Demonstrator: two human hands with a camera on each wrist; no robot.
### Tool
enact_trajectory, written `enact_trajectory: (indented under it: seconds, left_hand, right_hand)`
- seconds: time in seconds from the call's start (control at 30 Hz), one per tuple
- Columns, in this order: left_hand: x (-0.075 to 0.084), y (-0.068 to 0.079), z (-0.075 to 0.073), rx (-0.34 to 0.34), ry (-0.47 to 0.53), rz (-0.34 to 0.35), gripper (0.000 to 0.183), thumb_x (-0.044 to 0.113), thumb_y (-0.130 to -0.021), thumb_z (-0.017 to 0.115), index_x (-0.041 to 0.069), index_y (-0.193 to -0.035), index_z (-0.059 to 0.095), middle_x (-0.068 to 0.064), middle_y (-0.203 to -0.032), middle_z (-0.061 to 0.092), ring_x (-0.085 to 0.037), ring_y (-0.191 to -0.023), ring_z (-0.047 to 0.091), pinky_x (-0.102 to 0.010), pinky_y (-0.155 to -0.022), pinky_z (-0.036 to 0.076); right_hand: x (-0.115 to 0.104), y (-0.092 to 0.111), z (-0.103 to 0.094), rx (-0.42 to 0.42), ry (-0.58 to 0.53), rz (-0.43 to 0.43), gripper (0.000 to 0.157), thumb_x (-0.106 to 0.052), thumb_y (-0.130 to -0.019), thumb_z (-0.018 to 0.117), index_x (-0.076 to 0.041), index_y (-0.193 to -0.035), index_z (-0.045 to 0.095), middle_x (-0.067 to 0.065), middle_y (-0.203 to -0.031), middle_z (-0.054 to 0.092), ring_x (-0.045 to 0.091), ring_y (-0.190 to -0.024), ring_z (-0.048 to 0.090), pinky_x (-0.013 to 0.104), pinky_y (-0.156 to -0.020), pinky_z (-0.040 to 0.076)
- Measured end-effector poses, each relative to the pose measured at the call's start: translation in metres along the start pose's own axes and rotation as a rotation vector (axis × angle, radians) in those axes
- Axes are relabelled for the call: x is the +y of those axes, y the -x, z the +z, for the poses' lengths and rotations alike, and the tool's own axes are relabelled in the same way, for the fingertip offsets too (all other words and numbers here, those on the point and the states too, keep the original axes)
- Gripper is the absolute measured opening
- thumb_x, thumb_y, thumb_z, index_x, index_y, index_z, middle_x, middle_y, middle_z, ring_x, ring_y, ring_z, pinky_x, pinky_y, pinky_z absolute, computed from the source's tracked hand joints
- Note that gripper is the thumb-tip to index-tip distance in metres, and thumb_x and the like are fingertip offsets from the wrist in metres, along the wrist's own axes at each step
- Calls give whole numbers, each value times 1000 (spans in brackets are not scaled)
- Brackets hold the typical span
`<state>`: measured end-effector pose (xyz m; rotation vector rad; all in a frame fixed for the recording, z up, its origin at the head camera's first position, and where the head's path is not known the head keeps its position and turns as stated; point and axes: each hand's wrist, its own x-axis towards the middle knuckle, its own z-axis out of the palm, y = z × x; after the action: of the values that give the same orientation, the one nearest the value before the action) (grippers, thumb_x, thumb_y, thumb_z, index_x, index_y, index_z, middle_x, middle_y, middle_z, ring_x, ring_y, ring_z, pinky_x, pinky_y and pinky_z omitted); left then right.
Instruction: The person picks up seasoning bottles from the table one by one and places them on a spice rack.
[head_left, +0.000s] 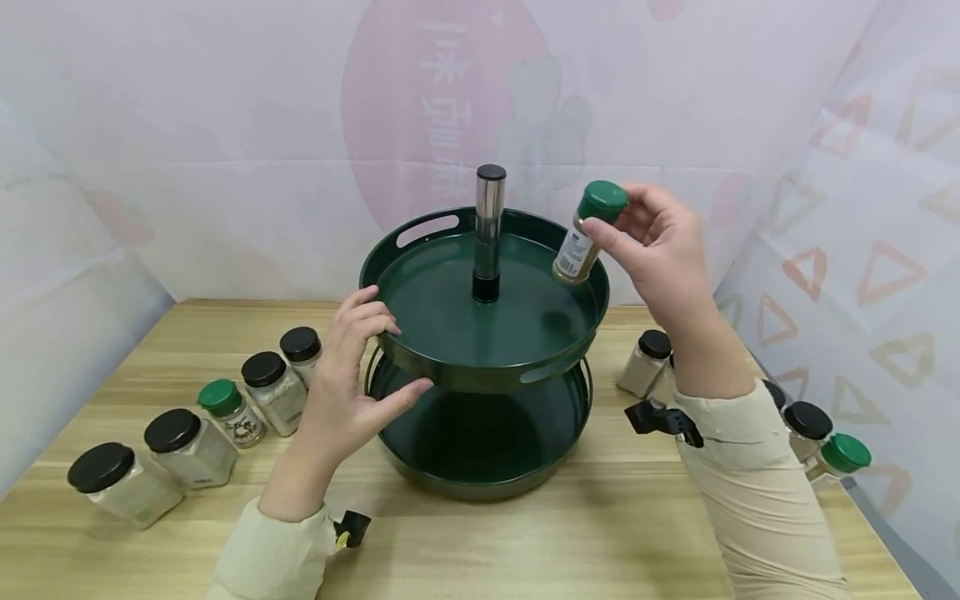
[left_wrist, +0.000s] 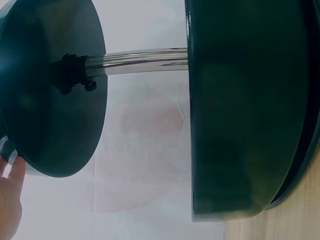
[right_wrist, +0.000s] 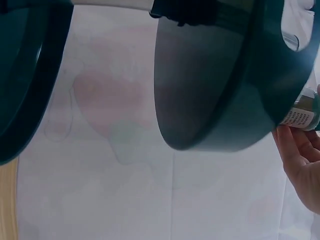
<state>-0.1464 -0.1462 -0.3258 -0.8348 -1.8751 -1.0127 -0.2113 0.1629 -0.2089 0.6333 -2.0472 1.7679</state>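
A spice jar with a green lid (head_left: 576, 250) is held by my right hand (head_left: 663, 242), thumb and fingers around its upper part. The jar tilts over the right side of the dark green upper tray (head_left: 450, 292), casting a shadow on its floor. In the right wrist view the jar's label (right_wrist: 298, 117) shows beyond the tray wall. My left hand (head_left: 348, 375) grips the upper tray's left rim, fingers over the edge and thumb lower on the outside. In the left wrist view the thumb (left_wrist: 16, 172) touches the tray's edge. The lower tray (head_left: 480, 492) stands on the table beneath.
A chrome post (head_left: 490, 221) with a black cap rises through the upper tray. Several spice jars (head_left: 195, 450) with black or green lids stand on the table (head_left: 480, 554) at left. More jars (head_left: 643, 364) stand at right, partly behind my right arm. White printed cloth (head_left: 262, 167) hangs behind.
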Motion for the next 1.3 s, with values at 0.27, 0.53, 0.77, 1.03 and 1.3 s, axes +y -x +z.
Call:
enact_trajectory:
  seconds: [0.27,0.53,0.77,1.03,1.3]
  left_hand:
    - [0,0,0,-3,-13,1,60,49,-89,70,-7,-108,56,-21,-113,57,-44,-136,42,-48,-123,28]
    - [-1,1,0,-6,-25,-2,61,50,-89,70,-6,-108,56,-20,-114,57,-45,-135,42,-46,-124,28]
    - [0,1,0,-11,-41,-7,61,51,-89,69,-5,-108,56,-20,-114,58,-46,-134,43,-46,-123,28]
    - [-1,0,3,-11,-34,-3,61,51,-89,69,-5,-108,56,-20,-114,58,-47,-133,42,-48,-123,28]
    - [-2,-1,5,-14,-38,2,61,51,-89,69,-5,-108,56,-21,-114,58,-47,-134,43,-49,-122,28]
  right_hand:
    - [3,-1,17,-99,61,57,28,-11,-91,72,-7,-117,62,-3,-109,71,13,-101,69,23,-98,55]
    - [9,-6,27,-200,60,84,30,-8,-92,70,-3,-120,60,-4,-109,72,10,-103,70,26,-98,56]
    - [15,-8,28,-254,36,117,30,-8,-93,69,-3,-121,59,-1,-112,71,7,-105,69,23,-95,56]
    - [16,-8,27,-269,42,127,32,-7,-93,68,-2,-123,58,-6,-108,71,7,-101,70,20,-91,57]
    - [13,-7,25,-267,88,148,37,-8,-91,71,-3,-125,58,4,-114,72,8,-100,70,22,-91,57]
